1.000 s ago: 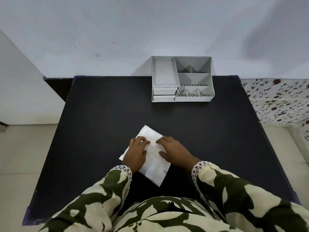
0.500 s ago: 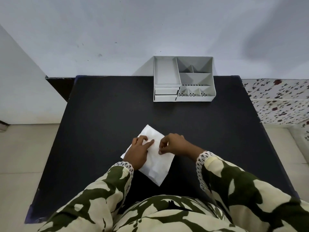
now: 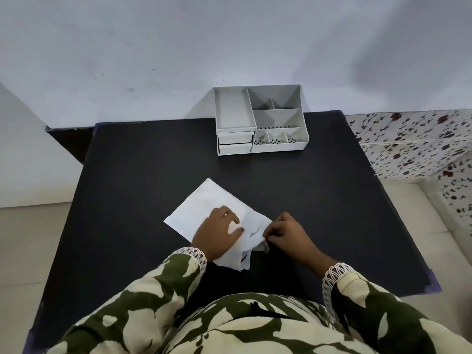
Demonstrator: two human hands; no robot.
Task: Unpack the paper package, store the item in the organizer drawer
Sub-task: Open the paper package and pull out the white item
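A white paper package (image 3: 204,204) lies flat on the black table (image 3: 143,169), near its front middle. My left hand (image 3: 217,232) presses down on the package with fingers spread. My right hand (image 3: 286,233) pinches the package's right edge, where the paper is pulled up and torn open. What is inside the package is hidden. A white organizer (image 3: 260,120) stands at the table's far edge against the wall, with two shut drawers (image 3: 235,143) stacked at its left front.
The organizer's top holds several open compartments with nothing in them. A pale wall runs behind the table. A floral-patterned surface (image 3: 419,141) lies to the right, and light floor tiles show on both sides.
My right hand moved right to the package's edge and pulled the paper open there. The left hand shifted onto the middle of the package. The camera drew closer.
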